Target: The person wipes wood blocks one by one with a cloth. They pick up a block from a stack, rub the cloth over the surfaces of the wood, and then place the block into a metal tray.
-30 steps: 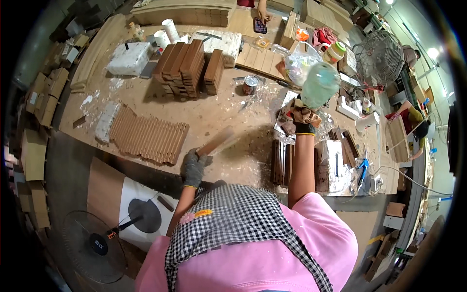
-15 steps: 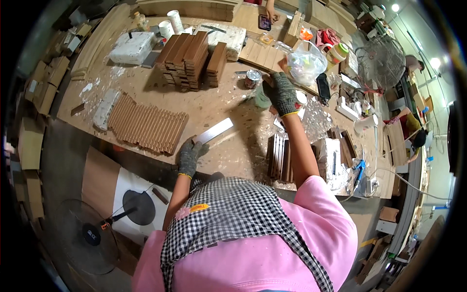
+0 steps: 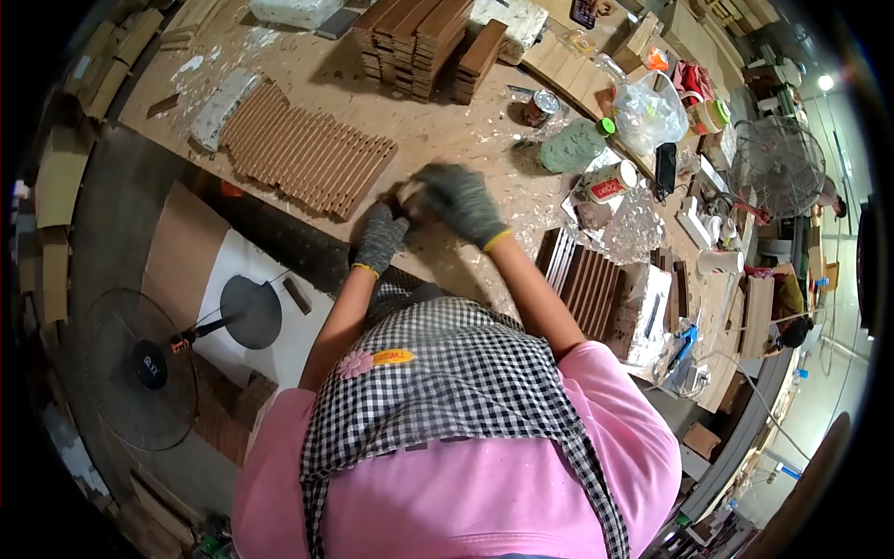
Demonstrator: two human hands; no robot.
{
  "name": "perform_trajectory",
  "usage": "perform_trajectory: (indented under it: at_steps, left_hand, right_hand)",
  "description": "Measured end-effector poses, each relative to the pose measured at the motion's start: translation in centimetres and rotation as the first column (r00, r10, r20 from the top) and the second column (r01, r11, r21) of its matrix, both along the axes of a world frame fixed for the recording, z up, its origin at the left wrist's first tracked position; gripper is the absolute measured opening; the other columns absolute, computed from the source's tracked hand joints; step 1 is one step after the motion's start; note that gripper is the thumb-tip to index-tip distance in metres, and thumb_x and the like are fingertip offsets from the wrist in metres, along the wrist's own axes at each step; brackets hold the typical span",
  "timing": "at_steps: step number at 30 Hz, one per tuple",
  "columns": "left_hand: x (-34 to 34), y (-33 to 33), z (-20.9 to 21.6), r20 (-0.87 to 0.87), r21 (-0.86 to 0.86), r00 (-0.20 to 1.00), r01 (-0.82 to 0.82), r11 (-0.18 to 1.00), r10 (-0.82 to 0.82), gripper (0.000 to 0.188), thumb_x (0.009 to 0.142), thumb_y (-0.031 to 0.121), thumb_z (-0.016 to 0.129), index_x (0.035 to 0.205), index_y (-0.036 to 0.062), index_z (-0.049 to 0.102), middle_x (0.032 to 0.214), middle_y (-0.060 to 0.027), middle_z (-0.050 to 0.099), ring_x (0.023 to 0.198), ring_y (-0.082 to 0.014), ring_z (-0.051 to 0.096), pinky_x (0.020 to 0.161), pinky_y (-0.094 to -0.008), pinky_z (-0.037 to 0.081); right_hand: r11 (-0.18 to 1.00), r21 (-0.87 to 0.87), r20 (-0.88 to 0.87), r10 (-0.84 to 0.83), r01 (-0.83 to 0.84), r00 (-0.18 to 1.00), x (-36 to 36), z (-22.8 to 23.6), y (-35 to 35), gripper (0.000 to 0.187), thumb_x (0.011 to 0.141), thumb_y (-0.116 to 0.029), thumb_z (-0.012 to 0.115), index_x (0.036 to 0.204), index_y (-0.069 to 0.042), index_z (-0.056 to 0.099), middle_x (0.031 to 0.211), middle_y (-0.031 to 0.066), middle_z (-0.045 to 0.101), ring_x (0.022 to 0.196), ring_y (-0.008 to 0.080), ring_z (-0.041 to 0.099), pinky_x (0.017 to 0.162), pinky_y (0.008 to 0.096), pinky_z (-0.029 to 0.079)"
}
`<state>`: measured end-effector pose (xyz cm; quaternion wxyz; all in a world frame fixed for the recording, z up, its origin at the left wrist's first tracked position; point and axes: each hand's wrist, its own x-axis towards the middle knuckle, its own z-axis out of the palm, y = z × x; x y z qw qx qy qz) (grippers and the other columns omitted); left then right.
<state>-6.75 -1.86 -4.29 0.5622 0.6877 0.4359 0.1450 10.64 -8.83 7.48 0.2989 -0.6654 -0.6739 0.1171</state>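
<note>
Both gloved hands meet at bench edge, left hand (image 3: pixel 380 238) & right hand (image 3: pixel 458 200) curled round a small wood piece (image 3: pixel 402 197) just right of the slat row (image 3: pixel 307 149); best I grip firm, keep it flat w/ the bench (image 3: pixel 447 130).

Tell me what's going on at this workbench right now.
A person in grey work gloves stands at a dusty wooden workbench. The left hand and the right hand meet over a small piece at the bench's near edge, beside a row of ridged brown wood strips; the blur hides what the piece is. A stack of dark wood blocks sits farther back, and a green bottle lies to the right.
</note>
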Motion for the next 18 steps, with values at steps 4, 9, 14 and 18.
perform_trajectory:
  at_steps: [4,9,14,18]
  left_hand:
    - [-0.2,0.6,1.2,0.185,-0.001,0.980,0.079,0.997,-0.077,0.032,0.092,0.011,0.064,0.119,-0.0062,0.059,0.099,-0.0132,0.070,0.086,-0.0193,0.066,0.076,-0.0319,0.054]
    - [-0.1,0.1,3.1,0.189,-0.228,0.982,0.055,0.972,-0.011,0.035,0.090,0.020,0.071,0.113,-0.0053,0.061,0.099,-0.0164,0.069,0.083,-0.0187,0.066,0.073,-0.0341,0.055]
    - [-0.1,0.6,2.8,0.038,-0.052,0.996,0.088,0.995,-0.086,0.043,0.091,0.018,0.067,0.126,-0.0042,0.055,0.103,-0.0186,0.068,0.087,-0.0242,0.067,0.078,-0.0382,0.055]
    - [-0.8,0.2,-3.9,0.271,-0.026,0.961,-0.044,0.999,0.050,0.043,0.089,0.014,0.069,0.125,-0.0049,0.055,0.107,-0.0186,0.067,0.093,-0.0264,0.066,0.083,-0.0382,0.054]
  right_hand:
    - [0.991,-0.136,0.066,0.001,0.008,0.998,3.0,-5.3,1.6,0.031,0.078,-0.035,0.072,0.104,-0.019,0.077,0.092,0.0099,0.074,0.082,0.0311,0.070,0.074,0.0417,0.055]
    - [0.944,-0.329,0.082,0.005,0.022,0.997,7.4,-5.1,1.7,0.026,0.081,-0.038,0.067,0.099,-0.023,0.079,0.082,0.0100,0.073,0.078,0.0283,0.071,0.070,0.0388,0.056]
    - [0.968,-0.239,0.079,0.103,-0.081,0.992,1.1,-5.4,3.5,0.032,0.078,-0.042,0.072,0.100,-0.019,0.079,0.093,0.0158,0.074,0.086,0.0285,0.072,0.078,0.0386,0.056]
    - [0.905,-0.424,-0.229,-0.143,0.033,0.963,3.5,-5.6,3.3,0.042,0.081,-0.049,0.071,0.102,-0.013,0.078,0.098,0.0155,0.074,0.091,0.0324,0.071,0.084,0.0395,0.056]
